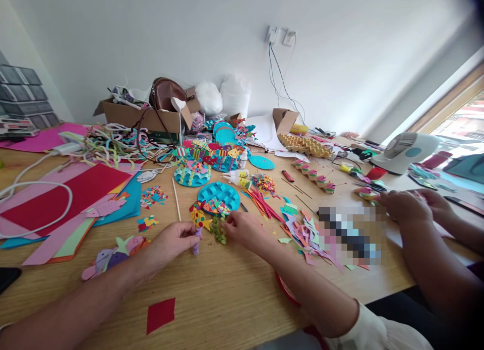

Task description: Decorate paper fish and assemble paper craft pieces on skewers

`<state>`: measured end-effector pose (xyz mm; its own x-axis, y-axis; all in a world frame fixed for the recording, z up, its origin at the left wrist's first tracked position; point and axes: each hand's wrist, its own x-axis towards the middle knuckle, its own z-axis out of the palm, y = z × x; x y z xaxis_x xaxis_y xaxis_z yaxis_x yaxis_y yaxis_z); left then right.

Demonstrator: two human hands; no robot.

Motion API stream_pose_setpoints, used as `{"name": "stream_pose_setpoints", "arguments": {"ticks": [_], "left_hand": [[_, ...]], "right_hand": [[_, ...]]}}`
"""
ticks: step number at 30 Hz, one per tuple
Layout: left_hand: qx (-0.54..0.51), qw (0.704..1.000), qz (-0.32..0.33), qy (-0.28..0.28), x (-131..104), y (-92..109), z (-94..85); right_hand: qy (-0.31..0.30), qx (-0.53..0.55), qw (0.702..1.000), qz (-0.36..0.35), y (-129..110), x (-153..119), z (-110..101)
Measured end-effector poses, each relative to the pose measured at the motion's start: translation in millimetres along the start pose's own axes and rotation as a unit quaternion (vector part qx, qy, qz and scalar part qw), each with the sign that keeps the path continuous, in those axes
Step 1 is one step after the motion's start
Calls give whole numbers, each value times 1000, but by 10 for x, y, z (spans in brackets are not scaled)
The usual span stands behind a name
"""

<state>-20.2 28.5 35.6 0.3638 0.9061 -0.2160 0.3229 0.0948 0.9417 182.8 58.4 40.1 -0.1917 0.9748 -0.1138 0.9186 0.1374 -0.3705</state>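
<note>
My left hand [180, 240] pinches a small purple curled piece [196, 240] just over the wooden table. To its right, my right hand [236, 228] has its fingertips closed at a green curly strip [218, 231]; whether it grips the strip is hard to make out. Between and beyond the hands lie a yellow and red paper fish [200, 216] and a blue scalloped plate [225, 191] with a dotted fish at its front edge. Decorated blue plates [192, 174] stand farther back.
Colored paper sheets [71, 198] cover the left side. Paper scraps [308, 234] and glue bottles [239, 178] lie right of centre. Another person's hands [412, 206] work at the right. A red square [161, 315] lies near the front.
</note>
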Motion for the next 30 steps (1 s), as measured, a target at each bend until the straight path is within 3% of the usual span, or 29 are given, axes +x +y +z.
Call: {"name": "stream_pose_setpoints", "arguments": {"ticks": [4,10,14,19,23,30], "left_hand": [[-137,990,-16,32,-30,8,85],[-309,947,-40,83,-36,-8,119],[-338,936,-36,94,-15,-7,116],[-348,933,-45,79,41,-30,165],[-346,936,-39,53,78,-43,183],[-338,938,-53,55,63,-5,179]], "right_hand": [[-8,-47,999,14,-114,58,97],[28,56,998,21,-77,111,91],[45,104,993,29,-61,133,100],[-2,183,982,35,-182,148,221],[-18,321,946,38,-251,183,351],[-49,422,905,28,-243,141,361]]}}
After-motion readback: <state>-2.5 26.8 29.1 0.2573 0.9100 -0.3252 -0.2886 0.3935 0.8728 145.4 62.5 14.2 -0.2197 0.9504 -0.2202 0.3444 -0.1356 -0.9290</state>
